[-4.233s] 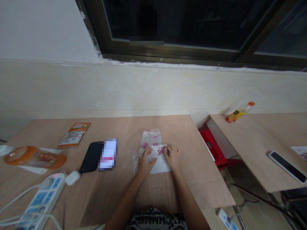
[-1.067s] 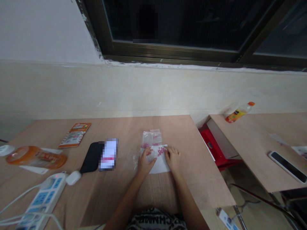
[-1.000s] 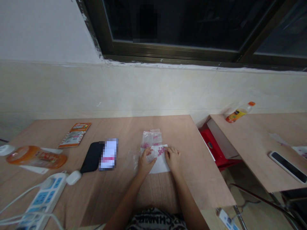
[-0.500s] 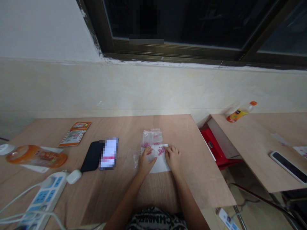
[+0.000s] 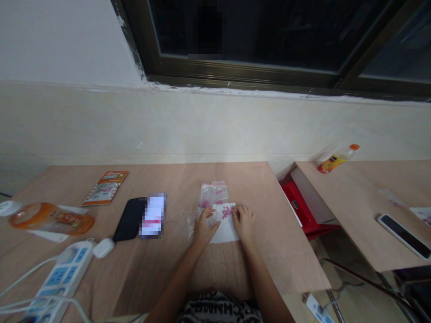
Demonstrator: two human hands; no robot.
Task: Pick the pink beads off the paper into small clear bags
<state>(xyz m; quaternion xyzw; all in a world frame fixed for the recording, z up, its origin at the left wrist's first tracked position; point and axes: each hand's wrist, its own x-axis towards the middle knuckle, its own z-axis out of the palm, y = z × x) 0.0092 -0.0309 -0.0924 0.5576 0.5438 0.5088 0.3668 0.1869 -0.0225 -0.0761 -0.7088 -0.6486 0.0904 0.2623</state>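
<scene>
A clear plastic bag (image 5: 213,195) with pink beads (image 5: 227,212) inside lies on the wooden desk (image 5: 161,269), over a white sheet (image 5: 226,234). My left hand (image 5: 205,228) rests on the bag's near middle, fingers down on the plastic. My right hand (image 5: 244,222) holds the bag's right side, its fingertips next to the beads. Part of the bag and sheet is hidden under both hands.
Left on the desk lie a black phone (image 5: 128,220) under a pixelated card (image 5: 152,215), an orange jar (image 5: 51,219), an orange packet (image 5: 105,188), a white earbud case (image 5: 103,247) and a power strip (image 5: 63,274). A second desk (image 5: 353,211) holds a phone (image 5: 404,242) and a bottle (image 5: 336,161).
Both hands stay on the bag, with the right hand shifted very slightly. The camera view has moved a little; the objects on the desk have not visibly moved.
</scene>
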